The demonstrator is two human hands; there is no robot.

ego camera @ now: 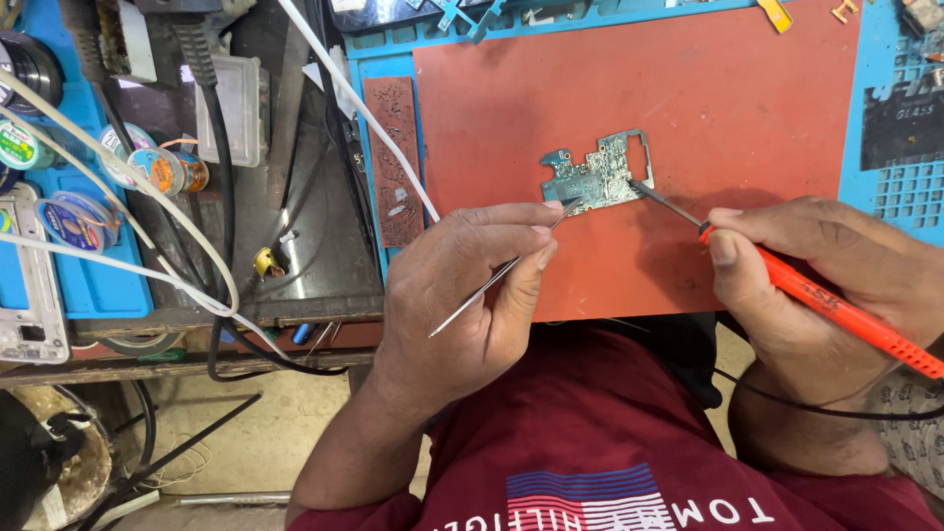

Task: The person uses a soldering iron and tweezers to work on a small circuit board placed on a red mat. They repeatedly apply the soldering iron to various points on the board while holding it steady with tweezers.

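Head view: a small green circuit board (pixel 597 175) lies flat on a red mat (pixel 688 108), slightly above the mat's centre. The left hand (pixel 462 295) pinches metal tweezers (pixel 501 270) between thumb and fingers; the tips touch the board's lower left edge at about 7 o'clock. The right hand (pixel 826 285) grips an orange soldering iron (pixel 836 313), whose dark tip meets the board's right edge at about 4 o'clock. Bare mat lies open from 12 to 2 o'clock of the board. At 9 o'clock a brown strip (pixel 393 157) runs along the mat's left edge, and a white cable (pixel 364 108) crosses it. Solder wick spools (pixel 157 169) sit well apart, farther toward 9 o'clock. A blue work mat (pixel 890 59) borders the red one at 3 o'clock.
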